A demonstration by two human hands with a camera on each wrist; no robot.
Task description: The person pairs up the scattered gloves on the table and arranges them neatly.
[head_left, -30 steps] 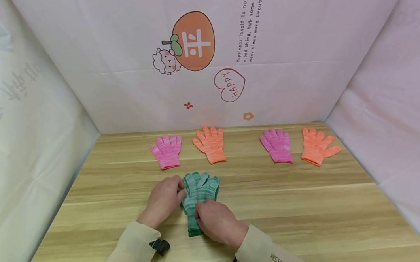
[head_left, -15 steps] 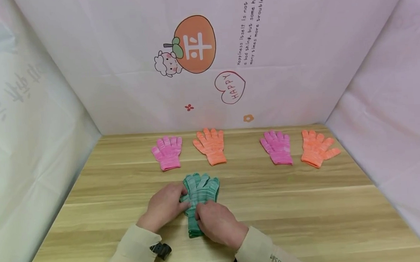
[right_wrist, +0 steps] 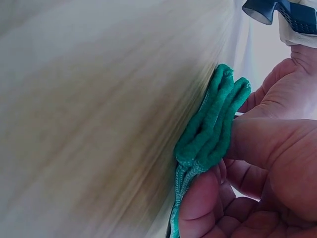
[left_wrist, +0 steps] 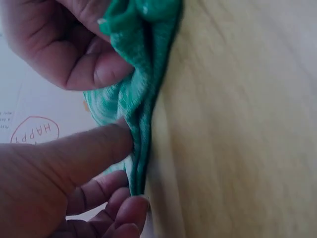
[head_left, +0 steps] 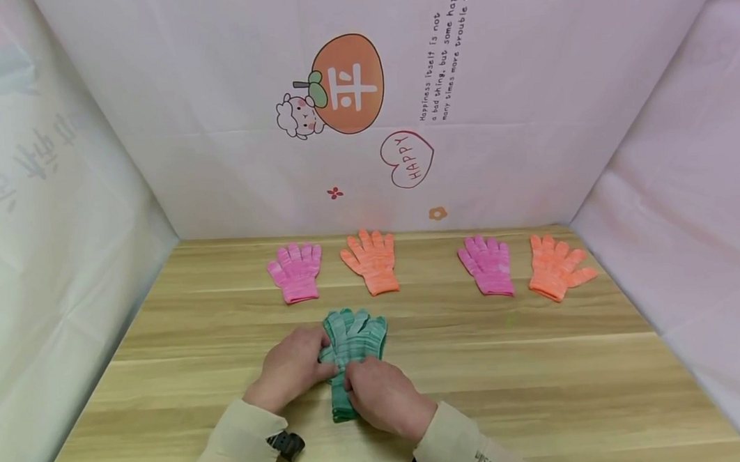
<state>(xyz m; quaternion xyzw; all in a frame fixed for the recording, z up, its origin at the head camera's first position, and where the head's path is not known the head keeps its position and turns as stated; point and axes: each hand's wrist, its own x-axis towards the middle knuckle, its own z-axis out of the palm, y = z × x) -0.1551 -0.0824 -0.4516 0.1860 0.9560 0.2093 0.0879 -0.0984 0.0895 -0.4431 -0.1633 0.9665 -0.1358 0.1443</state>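
A pair of green knitted gloves (head_left: 358, 338) lies stacked on the wooden table, fingers pointing away from the person. At their left edge my left hand (head_left: 293, 366) pinches the cloth; in the left wrist view its thumb (left_wrist: 99, 148) lies over the layered edge, with the other fingers beneath. My right hand (head_left: 381, 394) grips the right side near the cuffs. In the right wrist view, the folded cuffs (right_wrist: 210, 124) sit between the right thumb and curled fingers. Part of the gloves' lower right is hidden under the right hand.
Along the table's back lie a pink glove (head_left: 298, 273), an orange glove (head_left: 374, 261), a second pink glove (head_left: 488, 265) and a second orange glove (head_left: 555, 266), all flat. A printed white cloth (head_left: 248, 174) walls the back and sides of the table (head_left: 541, 375).
My left hand has shifted slightly right, bringing its thumb onto the green gloves' left edge. The right hand keeps its hold near the cuffs. The head view has tilted up slightly.
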